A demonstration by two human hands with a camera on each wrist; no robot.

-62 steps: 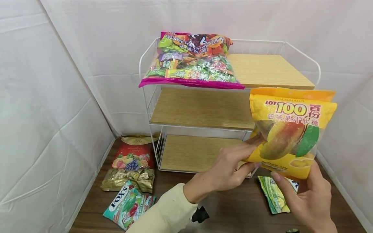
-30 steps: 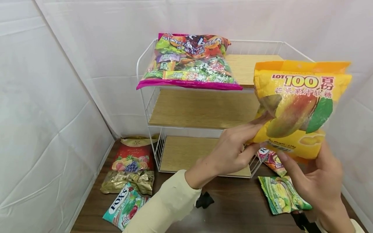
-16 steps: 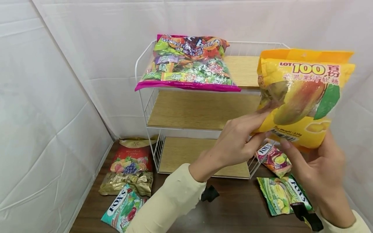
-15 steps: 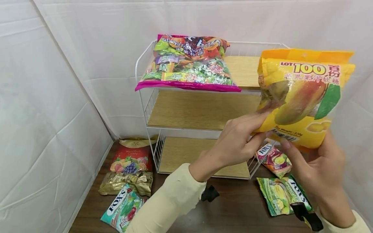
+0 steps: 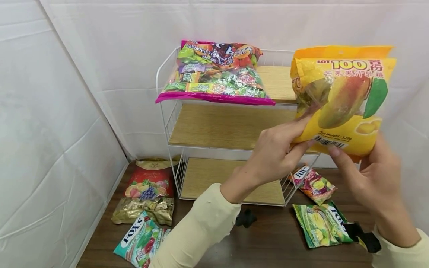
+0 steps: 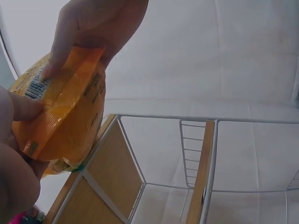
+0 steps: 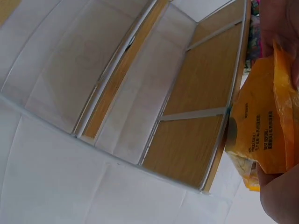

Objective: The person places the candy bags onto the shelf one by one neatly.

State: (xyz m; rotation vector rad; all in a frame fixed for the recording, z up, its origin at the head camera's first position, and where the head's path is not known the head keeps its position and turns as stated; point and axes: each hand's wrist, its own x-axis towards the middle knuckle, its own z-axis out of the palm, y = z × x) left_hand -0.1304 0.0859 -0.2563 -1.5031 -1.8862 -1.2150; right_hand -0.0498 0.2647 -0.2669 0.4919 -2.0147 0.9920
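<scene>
Both hands hold up a yellow bag of mango gummies, its printed front facing the head camera, before the right end of the shelf rack. My left hand pinches the lower left corner, thumb in front and fingers behind. The right hand grips the lower right, its thumb near the barcode. From the left wrist, the bag's orange bottom shows between the two hands. In the right wrist view the orange end, with printed dates, overlaps the rack's edge.
A large assorted chewy candy bag lies on the top shelf's left. On the table at left are a red-gold candy bag and a teal Fox's bag. At right lie a purple Fox's bag and a green one.
The gummy bag has risen in both hands, from beside the middle shelf to the top shelf's level. It first went right, then slightly back left. The purple Fox's bag has come into view.
</scene>
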